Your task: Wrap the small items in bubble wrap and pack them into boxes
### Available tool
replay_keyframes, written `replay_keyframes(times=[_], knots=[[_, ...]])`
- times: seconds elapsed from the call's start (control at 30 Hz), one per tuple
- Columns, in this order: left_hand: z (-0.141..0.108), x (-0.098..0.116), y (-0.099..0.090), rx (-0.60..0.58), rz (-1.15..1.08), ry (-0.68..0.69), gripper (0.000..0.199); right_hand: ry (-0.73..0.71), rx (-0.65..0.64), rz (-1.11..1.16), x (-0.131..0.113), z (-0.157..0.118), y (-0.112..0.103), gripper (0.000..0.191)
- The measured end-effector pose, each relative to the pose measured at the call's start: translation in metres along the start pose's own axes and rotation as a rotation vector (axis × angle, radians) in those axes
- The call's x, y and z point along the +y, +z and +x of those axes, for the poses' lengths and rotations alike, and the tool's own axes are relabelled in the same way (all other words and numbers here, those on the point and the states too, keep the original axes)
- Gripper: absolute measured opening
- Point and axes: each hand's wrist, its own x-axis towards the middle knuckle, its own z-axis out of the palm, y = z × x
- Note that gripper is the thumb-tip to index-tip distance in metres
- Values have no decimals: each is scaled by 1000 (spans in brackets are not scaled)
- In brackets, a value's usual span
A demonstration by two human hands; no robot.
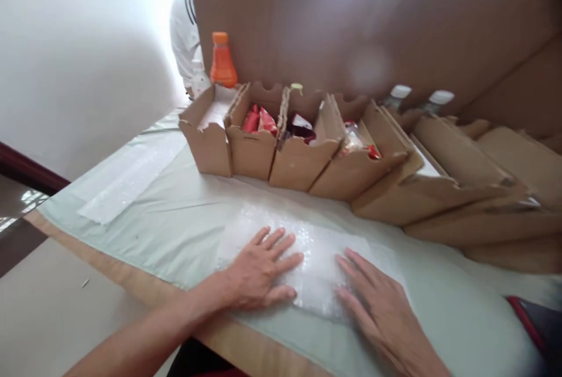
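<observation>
A sheet of clear bubble wrap (307,236) lies flat on the pale green cloth near the table's front edge. My left hand (266,271) rests palm down on its left part, fingers spread. On the right part lies my right hand (377,298), its fingers stretched out and slightly blurred. Neither hand grips anything. Whether something flat lies beneath the wrap cannot be made out.
Behind the wrap stands a row of cardboard bins (250,151), some with red and purple packets. An orange bottle (223,64) and two white-capped bottles (440,99) stand behind them. Another bubble wrap strip (132,181) lies left. A person in white (184,34) is at the back.
</observation>
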Motion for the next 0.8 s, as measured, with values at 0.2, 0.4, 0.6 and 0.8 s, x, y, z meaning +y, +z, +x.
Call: replay_keyframes(times=[0.2,0.4,0.6,0.8], knots=[[-5,2,-14,-13,-114,17,72,-121,223,150,-40,124,-85,29],[-3,0,-21,-76,-192,18,74,-417,93,166,-163,331,-109,25],[-1,-5,-13,-61,-221,26,71,-314,-497,-18,-223,449,-33,10],[-1,-5,-20,-78,-227,27,72,-233,-457,-16,-220,457,-3,17]])
